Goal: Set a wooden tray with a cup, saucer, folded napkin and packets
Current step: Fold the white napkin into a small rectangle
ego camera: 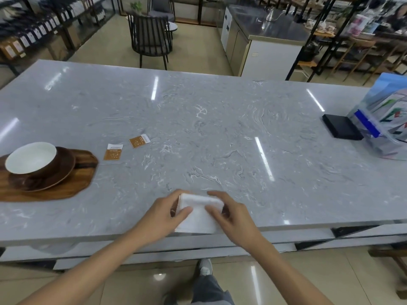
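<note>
Pinching a white napkin (199,213) from both sides, the person works at the near edge of the grey marble table (220,133). The left hand (164,213) has its thumb on top of the cloth and its fingers curled under the left edge; the right hand (229,213) mirrors it, thumb laid across the top, fingers bent over the far right corner. Between the two thumbs the napkin shows a raised fold along its far edge, while its near part lies flat and reaches the table's lip.

Well off to the left of the left-hand fingers sits a wooden tray (66,190), with a dark brown saucer (57,172) on it and a cup (33,158), white inside, resting on the saucer. Beyond the fingers and to their left, two orange-and-white packets (113,152) (139,141) lie flat on the marble, just beside the tray's right end and apart from each other.

Far to the right of the right-hand fingers lies a flat black box (341,128), touching a clear plastic bag (383,128) of printed papers.
</note>
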{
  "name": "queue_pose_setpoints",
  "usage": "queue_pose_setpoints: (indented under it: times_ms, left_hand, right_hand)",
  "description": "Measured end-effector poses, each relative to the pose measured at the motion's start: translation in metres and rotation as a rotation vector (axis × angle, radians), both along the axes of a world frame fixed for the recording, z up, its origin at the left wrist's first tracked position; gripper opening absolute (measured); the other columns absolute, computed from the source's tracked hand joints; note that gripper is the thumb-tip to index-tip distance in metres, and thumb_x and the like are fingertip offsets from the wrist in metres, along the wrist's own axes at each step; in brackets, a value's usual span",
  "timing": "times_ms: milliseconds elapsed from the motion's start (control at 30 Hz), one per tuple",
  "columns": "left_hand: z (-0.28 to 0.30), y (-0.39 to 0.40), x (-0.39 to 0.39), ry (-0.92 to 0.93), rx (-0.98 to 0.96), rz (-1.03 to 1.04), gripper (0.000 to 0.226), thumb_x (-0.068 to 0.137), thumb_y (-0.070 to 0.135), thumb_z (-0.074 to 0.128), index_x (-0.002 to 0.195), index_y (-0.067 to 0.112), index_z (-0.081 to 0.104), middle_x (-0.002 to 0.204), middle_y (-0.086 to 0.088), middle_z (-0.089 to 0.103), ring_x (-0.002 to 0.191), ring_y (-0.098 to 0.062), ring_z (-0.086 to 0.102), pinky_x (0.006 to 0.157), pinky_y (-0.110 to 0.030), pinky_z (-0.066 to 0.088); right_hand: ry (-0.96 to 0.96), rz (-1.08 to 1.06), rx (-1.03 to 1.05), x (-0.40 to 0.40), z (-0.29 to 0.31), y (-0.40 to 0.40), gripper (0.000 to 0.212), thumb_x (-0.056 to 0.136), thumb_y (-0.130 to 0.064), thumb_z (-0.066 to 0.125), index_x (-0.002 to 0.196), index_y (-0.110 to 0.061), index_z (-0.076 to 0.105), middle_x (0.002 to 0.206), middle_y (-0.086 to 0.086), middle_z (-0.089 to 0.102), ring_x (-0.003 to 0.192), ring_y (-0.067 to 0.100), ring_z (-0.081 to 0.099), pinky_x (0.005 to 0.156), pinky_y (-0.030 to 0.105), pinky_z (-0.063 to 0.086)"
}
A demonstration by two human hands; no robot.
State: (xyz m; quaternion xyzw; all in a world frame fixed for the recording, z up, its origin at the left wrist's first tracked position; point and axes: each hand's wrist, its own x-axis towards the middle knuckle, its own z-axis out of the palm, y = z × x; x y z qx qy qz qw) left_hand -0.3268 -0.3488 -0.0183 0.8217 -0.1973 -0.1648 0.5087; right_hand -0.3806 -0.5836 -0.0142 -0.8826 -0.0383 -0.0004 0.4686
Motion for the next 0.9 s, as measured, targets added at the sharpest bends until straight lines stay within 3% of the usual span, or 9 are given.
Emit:
queue_pose_setpoints:
  times_ms: [67,100,167,267,367,500,667,800,900]
  left_hand:
    - [0.002,-0.008,0.01,0.22,-0.152,0.115,0.027,0.096,0.026,0.068,0.122,0.027,0.059,0.107,0.001,0.076,0.098,-0.016,0.074,0.085,-0.039,0.062]
    - [0.001,-0.012,0.015,0.306,-0.206,0.169,0.029,0.096,0.018,0.068,0.123,0.021,0.059,0.111,-0.002,0.076,0.102,-0.021,0.074,0.088,-0.04,0.061]
    - [-0.001,-0.017,0.022,0.457,-0.272,0.246,0.036,0.095,0.01,0.068,0.129,0.015,0.058,0.118,-0.01,0.074,0.107,-0.026,0.072,0.089,-0.039,0.061]
    - [-0.004,-0.017,0.026,0.664,-0.413,0.261,0.054,0.086,0.002,0.075,0.135,0.015,0.056,0.126,-0.013,0.07,0.111,-0.029,0.07,0.088,-0.044,0.061]
    - [-0.01,-0.01,0.029,0.646,-0.404,0.247,0.062,0.081,-0.004,0.079,0.135,0.016,0.056,0.124,-0.012,0.072,0.11,-0.028,0.071,0.085,-0.044,0.062]
    - [-0.018,0.0,0.035,0.478,-0.271,0.237,0.064,0.078,0.001,0.084,0.133,0.02,0.056,0.121,-0.003,0.074,0.11,-0.024,0.071,0.092,-0.045,0.059]
    - [-0.022,0.004,0.053,0.38,-0.208,0.235,0.045,0.085,0.007,0.079,0.125,0.017,0.06,0.106,-0.002,0.078,0.103,-0.02,0.074,0.089,-0.033,0.059]
    - [-0.013,0.003,0.074,0.336,-0.096,0.166,0.046,0.084,0.007,0.08,0.124,0.015,0.06,0.11,-0.006,0.075,0.101,-0.023,0.074,0.078,-0.028,0.06]
    - [-0.004,0.002,0.087,0.424,-0.085,0.085,0.051,0.084,-0.002,0.077,0.13,0.011,0.058,0.115,-0.017,0.074,0.105,-0.03,0.073,0.081,-0.041,0.062]
  right_hand:
    - [0.127,-0.072,0.156,0.018,0.005,0.002,0.043,0.1,-0.037,0.064,0.14,-0.03,0.05,0.083,-0.026,0.072,0.072,0.0,0.069,0.06,0.014,0.052]
    - [0.22,-0.1,0.259,0.026,0.006,0.003,0.05,0.099,-0.035,0.067,0.144,-0.029,0.046,0.094,-0.018,0.076,0.08,0.005,0.073,0.066,0.02,0.058]
    - [0.376,-0.114,0.436,0.034,0.002,0.004,0.065,0.092,-0.033,0.077,0.146,-0.034,0.041,0.112,-0.002,0.076,0.094,0.012,0.076,0.076,0.028,0.062]
    - [0.416,-0.081,0.498,0.038,-0.006,0.003,0.08,0.083,-0.024,0.086,0.145,-0.045,0.04,0.123,-0.001,0.071,0.102,0.011,0.074,0.081,0.028,0.062]
    - [0.391,-0.094,0.506,0.039,-0.009,0.003,0.082,0.08,-0.021,0.088,0.144,-0.048,0.044,0.123,0.001,0.073,0.103,0.017,0.075,0.085,0.036,0.064]
    - [0.364,-0.098,0.411,0.045,-0.013,0.008,0.082,0.08,-0.02,0.089,0.144,-0.044,0.043,0.118,0.001,0.072,0.094,0.012,0.076,0.075,0.027,0.063]
    - [0.333,-0.089,0.333,0.062,-0.016,0.001,0.048,0.088,-0.017,0.081,0.127,-0.036,0.059,0.077,-0.013,0.075,0.074,-0.002,0.071,0.066,0.012,0.053]
    - [0.389,-0.059,0.298,0.081,-0.01,-0.009,0.037,0.09,-0.017,0.079,0.123,-0.021,0.064,0.093,0.009,0.079,0.083,0.009,0.074,0.071,0.018,0.057]
    - [0.415,-0.03,0.283,0.093,-0.006,-0.013,0.036,0.087,-0.011,0.08,0.12,-0.015,0.065,0.093,0.006,0.077,0.082,0.007,0.074,0.069,0.018,0.057]
